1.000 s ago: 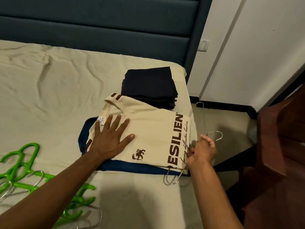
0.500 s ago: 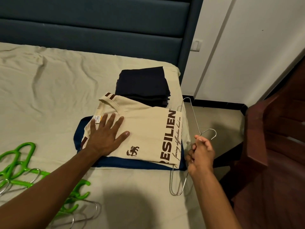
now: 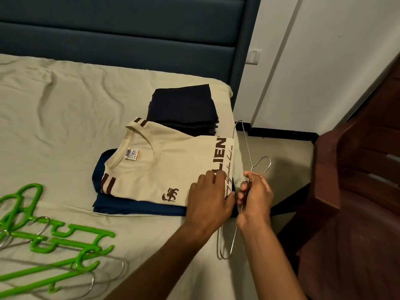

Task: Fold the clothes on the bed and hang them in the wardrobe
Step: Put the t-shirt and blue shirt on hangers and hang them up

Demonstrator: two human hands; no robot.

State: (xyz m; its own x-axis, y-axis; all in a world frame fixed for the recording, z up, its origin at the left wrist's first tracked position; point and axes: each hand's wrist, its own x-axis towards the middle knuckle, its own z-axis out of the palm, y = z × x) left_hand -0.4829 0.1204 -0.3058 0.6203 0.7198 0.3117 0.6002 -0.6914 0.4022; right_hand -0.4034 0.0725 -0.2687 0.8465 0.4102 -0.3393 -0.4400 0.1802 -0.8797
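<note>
Folded cream T-shirt being paired with a wire hanger at the bed's edge

The folded cream T-shirt with brown lettering lies on a folded blue garment near the right edge of the bed, in front of a dark navy folded stack. The left hand rests on its right edge, fingers curled at the fold, probably to lift it. The right hand pinches the thin silver wire hanger at the neck just beside it, likely ready to thread. Green plastic hangers wait at the left.

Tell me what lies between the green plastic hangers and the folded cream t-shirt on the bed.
Head view: only bare, wrinkled beige bedsheet separates the green plastic hangers from the folded cream t-shirt.
</note>
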